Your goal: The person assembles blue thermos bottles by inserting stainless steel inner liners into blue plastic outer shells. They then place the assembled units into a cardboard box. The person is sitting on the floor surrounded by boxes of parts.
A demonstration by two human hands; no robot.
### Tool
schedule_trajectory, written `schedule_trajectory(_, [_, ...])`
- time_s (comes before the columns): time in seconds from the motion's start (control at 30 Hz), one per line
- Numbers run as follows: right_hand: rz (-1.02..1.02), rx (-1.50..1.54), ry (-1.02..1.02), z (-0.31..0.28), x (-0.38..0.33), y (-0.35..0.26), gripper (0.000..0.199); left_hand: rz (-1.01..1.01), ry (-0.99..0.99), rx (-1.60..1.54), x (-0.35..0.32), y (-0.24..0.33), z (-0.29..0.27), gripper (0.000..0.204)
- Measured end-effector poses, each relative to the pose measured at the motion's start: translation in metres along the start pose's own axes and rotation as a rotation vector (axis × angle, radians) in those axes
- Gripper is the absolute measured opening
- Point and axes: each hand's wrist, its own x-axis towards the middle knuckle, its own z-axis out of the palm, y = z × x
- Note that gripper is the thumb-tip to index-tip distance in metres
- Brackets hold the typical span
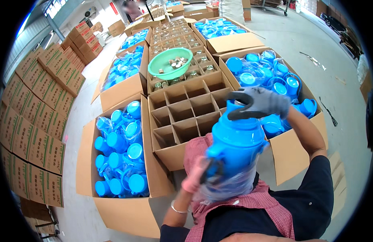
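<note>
Bright blue plastic jug with a narrow neck (239, 139) stands roughly neck-up, close before the person's red checked cloth apron (275, 211), probably so that the body helps to steady it; clear crinkled film (231, 186) wraps its lower part, likely against scuffs. The right hand (261, 104), in a grey glove with black-coated fingers, curves its fingers and thumb around the neck, seemingly the handiest hold at the top; the left hand (198, 174), in a pink glove, is at the jug's side, too blurred to tell whether it grips or only braces. Beyond the jug sits a brown cardboard carton with dividers (176, 156), its grid apparently meant to keep pieces apart; behind that, a round green plastic basin (156, 66) rests over bottles, gathering small silvery caps (178, 62); blue lidded cups (134, 151) fill the flanking cartons, within easy reach.
</note>
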Motion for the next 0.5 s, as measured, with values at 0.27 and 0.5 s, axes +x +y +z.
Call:
schedule_trajectory(0.27, [-0.06, 0.102, 0.071, 0.038, 0.021, 0.039, 0.045, 0.161, 0.246, 0.695, -0.003, 0.006, 0.063, 0.056])
schedule_trajectory(0.5, [-0.636, 0.287, 0.159, 0.014, 0.021, -0.014, 0.034, -0.004, -0.071, -0.9, -0.005, -0.048, -0.045, 0.055])
